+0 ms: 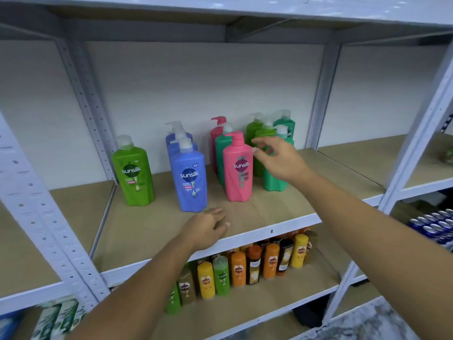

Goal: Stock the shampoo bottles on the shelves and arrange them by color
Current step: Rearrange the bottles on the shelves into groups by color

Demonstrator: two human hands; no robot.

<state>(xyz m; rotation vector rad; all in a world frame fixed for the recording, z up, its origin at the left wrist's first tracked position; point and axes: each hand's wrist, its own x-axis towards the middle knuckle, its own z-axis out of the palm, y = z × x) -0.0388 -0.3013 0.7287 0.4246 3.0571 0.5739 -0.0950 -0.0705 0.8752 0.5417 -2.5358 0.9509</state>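
1. Reaching over the shelf [269, 212], the right grip [279, 163] hovers just right of the front pink bottle [237, 170], level with its shoulder. Its fingers are spread and lightly bent, holding nothing.
2. The pink bottle stands upright, long axis vertical, pump on top. It lies left of the right grip, fingertips close; contact cannot be told.
3. The left grip [208, 229] rests relaxed and empty on the shelf board, in front of and left of the pink bottle. The right grip is nearer.
4. A teal bottle [221, 150] stands directly behind the pink bottle; the blue bottle [192, 177] stands to its left.
5. Judgement: a short leftward reach and closing of the fingers would take the pink bottle.
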